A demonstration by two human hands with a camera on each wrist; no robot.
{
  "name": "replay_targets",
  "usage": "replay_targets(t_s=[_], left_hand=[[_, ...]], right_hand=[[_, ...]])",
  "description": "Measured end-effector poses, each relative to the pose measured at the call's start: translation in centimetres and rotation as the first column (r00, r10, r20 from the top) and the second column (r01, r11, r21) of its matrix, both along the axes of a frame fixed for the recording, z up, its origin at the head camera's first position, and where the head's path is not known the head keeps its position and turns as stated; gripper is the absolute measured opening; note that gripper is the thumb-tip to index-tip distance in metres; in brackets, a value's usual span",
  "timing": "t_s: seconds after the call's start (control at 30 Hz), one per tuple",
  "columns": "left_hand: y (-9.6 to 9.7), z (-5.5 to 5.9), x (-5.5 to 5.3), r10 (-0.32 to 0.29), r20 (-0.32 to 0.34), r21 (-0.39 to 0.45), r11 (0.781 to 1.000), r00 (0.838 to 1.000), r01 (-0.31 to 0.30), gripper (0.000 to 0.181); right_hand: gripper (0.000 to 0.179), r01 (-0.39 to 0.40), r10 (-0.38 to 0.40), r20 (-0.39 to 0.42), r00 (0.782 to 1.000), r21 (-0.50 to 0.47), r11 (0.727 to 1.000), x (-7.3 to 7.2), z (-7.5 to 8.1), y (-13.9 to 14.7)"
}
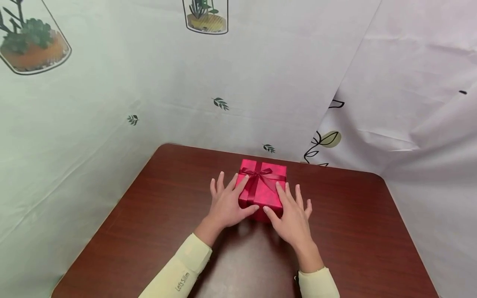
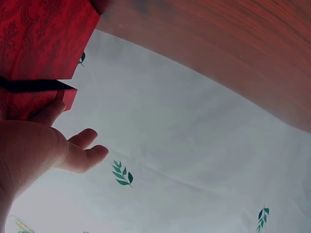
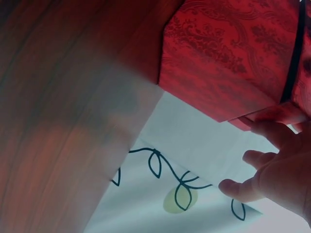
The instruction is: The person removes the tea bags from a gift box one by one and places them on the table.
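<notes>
A red gift box (image 1: 262, 213) with a patterned surface stands on the table, its lid (image 1: 266, 192) tied with a dark red ribbon and bow (image 1: 257, 173). My left hand (image 1: 226, 205) holds the lid at its left near corner, thumb along the near edge and index finger on top. At the right near corner my right hand (image 1: 292, 219) grips it likewise; the other fingers of both hands spread outward. In the left wrist view a dark gap separates the lid (image 2: 22, 104) from the box body (image 2: 39, 43). The box's inside is hidden.
The brown wooden table (image 1: 156, 207) has rounded far corners. White cloth (image 1: 179, 82) printed with leaves and plant jars hangs behind it and along the left side. More cloth (image 1: 421, 124) hangs in folds at the right.
</notes>
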State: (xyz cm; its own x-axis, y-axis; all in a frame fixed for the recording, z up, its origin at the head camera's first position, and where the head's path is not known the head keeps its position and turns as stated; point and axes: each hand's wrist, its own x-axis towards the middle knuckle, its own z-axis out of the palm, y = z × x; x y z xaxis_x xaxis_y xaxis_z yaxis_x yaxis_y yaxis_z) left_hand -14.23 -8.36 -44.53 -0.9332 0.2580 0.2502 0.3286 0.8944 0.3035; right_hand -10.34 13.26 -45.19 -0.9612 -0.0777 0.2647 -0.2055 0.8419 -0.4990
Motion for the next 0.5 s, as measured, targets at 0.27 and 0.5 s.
replay_targets(t_s=[0.27, 0.5], left_hand=[[-0.6, 0.2, 0.1, 0.012, 0.013, -0.002, 1.0, 1.0, -0.012, 0.099], [-1.4, 0.7, 0.3, 0.01, -0.002, 0.012, 1.0, 1.0, -0.01, 0.098]], right_hand=[[0.091, -0.003, 0.003, 0.021, 1.0, -0.006, 1.0, 0.0, 0.2, -0.6], [0.09, -0.006, 0.006, 0.016, 1.0, -0.004, 1.0, 0.1, 0.6, -1.3]])
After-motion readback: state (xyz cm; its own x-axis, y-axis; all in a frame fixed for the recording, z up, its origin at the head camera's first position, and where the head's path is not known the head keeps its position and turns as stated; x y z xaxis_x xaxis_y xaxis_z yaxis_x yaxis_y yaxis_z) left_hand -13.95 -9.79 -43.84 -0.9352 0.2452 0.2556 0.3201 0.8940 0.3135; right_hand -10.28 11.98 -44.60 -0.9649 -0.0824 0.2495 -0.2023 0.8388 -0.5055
